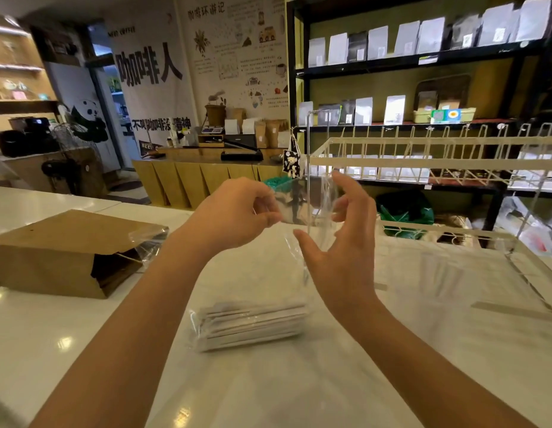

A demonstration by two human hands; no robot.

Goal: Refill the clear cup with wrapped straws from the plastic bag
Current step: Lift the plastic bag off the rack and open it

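Note:
A clear plastic bag (268,273) stands upright on the white counter (67,341), its bottom filled with a flat stack of white wrapped straws (253,322). My left hand (234,211) pinches the bag's top edge on the left side and holds it up. My right hand (342,251) is at the right side of the bag's mouth with thumb and fingers spread; its fingertips touch the thin film but are not closed on it. I cannot make out a clear cup in this view.
A brown paper bag (67,251) lies on its side at the left, plastic spilling from its open end. A cream wire rack (423,162) stands at the back right, with a clear acrylic sign holder (318,134) before it. Shelves of pouches fill the far wall.

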